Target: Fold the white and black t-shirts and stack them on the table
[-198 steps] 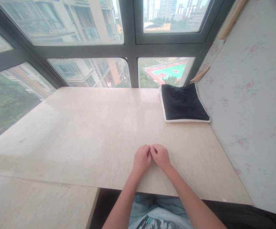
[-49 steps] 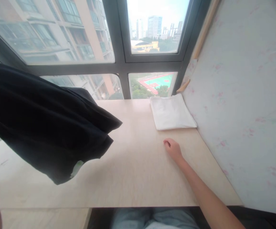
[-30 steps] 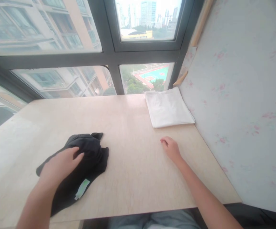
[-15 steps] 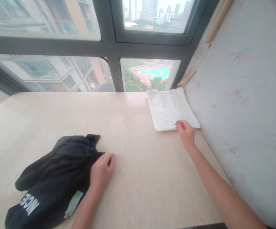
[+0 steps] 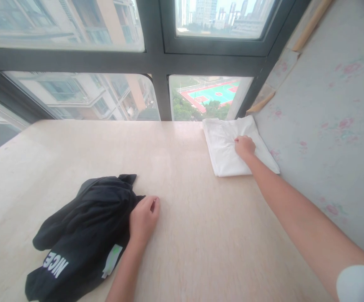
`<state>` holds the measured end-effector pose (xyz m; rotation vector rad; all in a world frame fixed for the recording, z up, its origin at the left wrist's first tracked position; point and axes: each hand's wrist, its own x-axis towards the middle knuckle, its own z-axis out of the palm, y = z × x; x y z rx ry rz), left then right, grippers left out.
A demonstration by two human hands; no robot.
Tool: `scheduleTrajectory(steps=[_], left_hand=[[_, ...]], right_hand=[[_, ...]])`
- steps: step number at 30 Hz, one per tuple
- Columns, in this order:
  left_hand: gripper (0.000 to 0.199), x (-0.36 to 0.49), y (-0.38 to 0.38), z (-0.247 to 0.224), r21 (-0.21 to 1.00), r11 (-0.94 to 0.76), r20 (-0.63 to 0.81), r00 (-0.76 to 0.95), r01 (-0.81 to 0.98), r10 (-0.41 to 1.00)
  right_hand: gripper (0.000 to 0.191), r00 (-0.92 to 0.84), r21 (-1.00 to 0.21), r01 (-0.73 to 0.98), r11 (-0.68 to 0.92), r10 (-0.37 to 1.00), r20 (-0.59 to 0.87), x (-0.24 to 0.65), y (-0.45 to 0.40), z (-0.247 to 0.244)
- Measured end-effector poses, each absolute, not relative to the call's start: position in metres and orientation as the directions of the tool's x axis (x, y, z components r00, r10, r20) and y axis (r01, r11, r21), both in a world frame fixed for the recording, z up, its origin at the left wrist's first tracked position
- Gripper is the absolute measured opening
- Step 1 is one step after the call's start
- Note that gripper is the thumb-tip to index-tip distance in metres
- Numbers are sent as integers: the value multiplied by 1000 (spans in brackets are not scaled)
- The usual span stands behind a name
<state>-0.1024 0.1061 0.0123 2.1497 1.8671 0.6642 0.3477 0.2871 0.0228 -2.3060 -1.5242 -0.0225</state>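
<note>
A folded white cloth (image 5: pixel 222 155) lies at the back right of the pale surface, against the wall. My right hand (image 5: pixel 245 147) is closed on its middle, pinching the fabric, and creases spread from the fingers. Crumpled on the left is a black garment (image 5: pixel 96 226) with white "NICE" lettering and a pale green and white label. My left hand (image 5: pixel 144 216) rests at the garment's right edge with its fingers curled together; whether any fabric is between them is hidden.
The pale wooden surface (image 5: pixel 182 235) runs back to a dark window frame (image 5: pixel 90 62). A wall with a pink flower pattern (image 5: pixel 320 126) bounds it on the right. Buildings and a sports court show through the glass.
My right hand has moved from the white cloth's front edge to its middle and has pinched the fabric. The view has shifted slightly left; my left hand stays beside the black garment.
</note>
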Motion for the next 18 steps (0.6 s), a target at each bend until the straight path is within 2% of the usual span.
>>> scheduleTrajectory(steps=[3,10,13,15,18], left_hand=[[24,-103,106,11,438,-160,196,80,884,977],[26,-102,105,13,483,-152,197,61,862,978],[25,-100,103,17,591,-85,155,-10,802,988],[24,-97,102,21,645,-49,127,-44,763,991],[28,-84,101,33,704,-74,130,-25,707,991]], right_hand=[[29,401,-322,893,-315,882,249,351,280,32],[26,398,-486,858,-164,811,428,346,255,83],[23,252,-478,874,86,762,596,325,235,135],[24,141,-435,858,274,687,712,304,213,183],[23,34,-336,818,467,544,838,268,171,262]])
